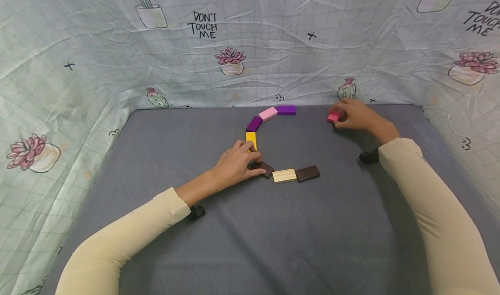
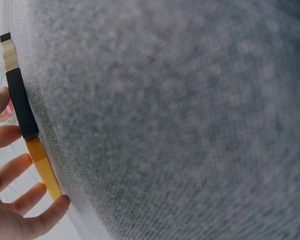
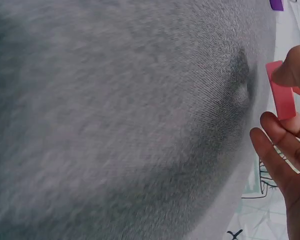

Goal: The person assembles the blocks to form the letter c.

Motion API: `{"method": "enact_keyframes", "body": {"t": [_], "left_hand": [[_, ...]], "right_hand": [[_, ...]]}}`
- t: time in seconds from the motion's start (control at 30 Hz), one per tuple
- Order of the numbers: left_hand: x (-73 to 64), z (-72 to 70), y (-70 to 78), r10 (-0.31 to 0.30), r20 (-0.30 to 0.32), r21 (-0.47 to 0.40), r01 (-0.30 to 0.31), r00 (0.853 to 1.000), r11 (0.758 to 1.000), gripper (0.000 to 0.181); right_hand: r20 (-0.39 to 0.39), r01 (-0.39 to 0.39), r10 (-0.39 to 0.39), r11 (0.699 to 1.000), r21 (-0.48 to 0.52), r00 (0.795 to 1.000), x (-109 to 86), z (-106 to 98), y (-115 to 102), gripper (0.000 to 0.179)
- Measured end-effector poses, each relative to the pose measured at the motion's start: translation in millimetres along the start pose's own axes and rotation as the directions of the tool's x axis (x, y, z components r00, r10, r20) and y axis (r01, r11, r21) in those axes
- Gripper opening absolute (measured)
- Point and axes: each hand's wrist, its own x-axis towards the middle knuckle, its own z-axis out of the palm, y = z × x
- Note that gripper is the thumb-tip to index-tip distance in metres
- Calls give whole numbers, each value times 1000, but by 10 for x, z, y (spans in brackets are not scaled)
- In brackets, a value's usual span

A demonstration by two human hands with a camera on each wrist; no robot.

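Observation:
My left hand [image 1: 237, 162] pinches a dark brown block [image 1: 266, 168] between thumb and finger in the head view. That block [image 2: 21, 102] lies end to end with a yellow block [image 2: 44, 167] in the left wrist view; the other fingers spread along the yellow one. A pale wooden block [image 1: 284, 176] and another dark brown block [image 1: 307, 173] continue the row to the right. Off the cloth at the back right, my right hand [image 1: 357, 116] holds a pinkish-red block [image 3: 282, 97] between thumb and fingers. Another bit of red shows behind the thumb; whether it is a second block, I cannot tell.
Beyond the yellow block, a dark purple block [image 1: 254, 123], a pink block [image 1: 268, 113] and a purple block [image 1: 287, 110] curve toward the back edge. Grey cloth [image 1: 242, 243] covers the surface. A printed curtain [image 1: 265, 39] hangs behind and at both sides.

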Motion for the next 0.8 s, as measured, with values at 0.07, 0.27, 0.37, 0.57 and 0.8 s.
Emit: {"method": "enact_keyframes", "body": {"t": [0.07,0.27,0.37,0.57,0.8], "left_hand": [[-2,-2,-1,0,2,1,0,1000,1000,27],[-3,-8,0,0,7,3,0,1000,1000,28],[-3,-7,1,1,4,3,-1,1000,1000,28],[-1,3,-4,9,-3,3,-9,1000,1000,28],[1,4,-21,10,-5,2,-10,1000,1000,28]], "right_hand": [[-3,5,-5,1000,6,1000,-28,-5,-26,38],[-23,41,-40,999,28,999,-124,-1,-117,37],[-41,88,-86,995,40,995,-180,14,-158,35],[-139,273,-272,962,-13,952,-320,64,-232,42],[-217,359,-368,930,-82,904,-451,88,-294,50]]}}
